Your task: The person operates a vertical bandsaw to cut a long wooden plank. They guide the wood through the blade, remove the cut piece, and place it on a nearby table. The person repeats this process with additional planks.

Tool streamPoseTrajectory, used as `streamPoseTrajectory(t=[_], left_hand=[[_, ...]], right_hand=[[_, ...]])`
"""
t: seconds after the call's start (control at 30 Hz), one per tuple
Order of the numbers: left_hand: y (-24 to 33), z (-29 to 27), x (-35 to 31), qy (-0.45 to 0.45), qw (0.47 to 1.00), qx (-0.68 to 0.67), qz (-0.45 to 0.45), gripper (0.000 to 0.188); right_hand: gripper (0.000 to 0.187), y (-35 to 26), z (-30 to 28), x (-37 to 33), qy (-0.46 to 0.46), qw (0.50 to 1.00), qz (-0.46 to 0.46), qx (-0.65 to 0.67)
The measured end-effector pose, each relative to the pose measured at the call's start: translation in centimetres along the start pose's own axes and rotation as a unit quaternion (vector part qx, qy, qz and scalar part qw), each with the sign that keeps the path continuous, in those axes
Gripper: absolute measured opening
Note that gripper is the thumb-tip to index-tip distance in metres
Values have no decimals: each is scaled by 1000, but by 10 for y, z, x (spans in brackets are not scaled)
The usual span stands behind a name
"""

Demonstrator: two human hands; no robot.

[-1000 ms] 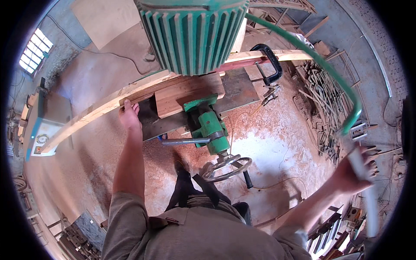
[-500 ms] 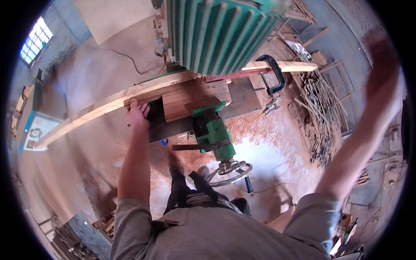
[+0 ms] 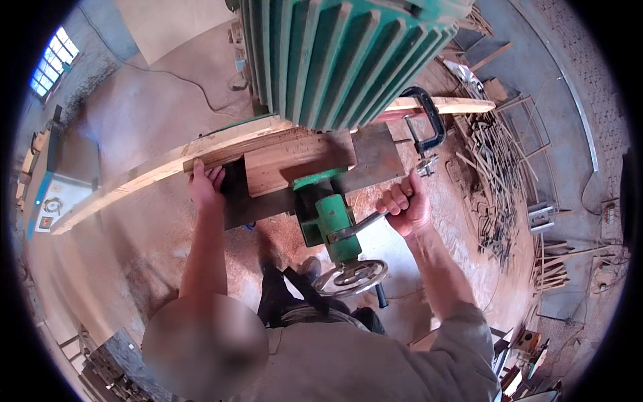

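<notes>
**Wooden block (image 3: 301,162) at a green handwheel clamp (image 3: 333,213)**

Directions are read from the clamp. The block lies at 11 o'clock, the ribbed motor housing (image 3: 348,63) at 12. The right hand (image 3: 408,208), between 2 and 3, is wrapped around the metal lever (image 3: 367,222). The left hand (image 3: 207,187), between 9 and 10, is partly curled, thumb at the end of a brown wood strip (image 3: 231,153); whether it grips cannot be told.

Motor housing (image 3: 335,67): green, with parallel ribs. Beam (image 3: 144,169): pale yellow, along the far edge of the dark grey bench (image 3: 376,155). Strip (image 3: 231,153): brown, with lengthwise streaks. Block (image 3: 288,166): reddish brown, with darker grain. Clamping unit (image 3: 333,213): green, at the bench's near edge; lever (image 3: 360,225): dull grey; handwheel (image 3: 351,273): silvery. C-clamp (image 3: 435,122): black.
</notes>
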State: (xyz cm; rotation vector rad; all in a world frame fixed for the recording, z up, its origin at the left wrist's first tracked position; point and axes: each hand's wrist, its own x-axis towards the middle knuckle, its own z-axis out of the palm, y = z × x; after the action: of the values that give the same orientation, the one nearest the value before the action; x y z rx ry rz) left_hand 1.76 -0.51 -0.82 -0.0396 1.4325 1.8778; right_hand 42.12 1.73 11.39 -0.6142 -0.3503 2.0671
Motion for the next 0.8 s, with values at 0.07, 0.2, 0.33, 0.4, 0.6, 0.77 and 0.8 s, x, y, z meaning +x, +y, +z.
streamPoseTrajectory(t=[0.07,0.2,0.33,0.4,0.6,0.77,0.8], left_hand=[[-2,6,-3,-5,1000,6,-19,39],[4,7,0,-16,999,-17,-22,37],[8,-3,5,-29,997,-64,-20,34],[14,-12,14,-11,997,-74,-24,32],[61,-83,47,-31,995,-91,-17,26],[151,-161,52,-201,962,-148,113,24],[180,-167,41,-169,965,-122,157,25]], right_hand=[[44,7,-56,3,250,949,-100,-166],[38,11,-103,4,273,831,-151,-461],[37,-6,-78,-26,285,819,-186,-461],[35,-10,-72,-45,299,815,-195,-457],[27,9,-32,-74,310,810,-230,-441],[20,61,35,-59,161,860,-229,-426],[20,78,55,-54,124,865,-204,-441]])
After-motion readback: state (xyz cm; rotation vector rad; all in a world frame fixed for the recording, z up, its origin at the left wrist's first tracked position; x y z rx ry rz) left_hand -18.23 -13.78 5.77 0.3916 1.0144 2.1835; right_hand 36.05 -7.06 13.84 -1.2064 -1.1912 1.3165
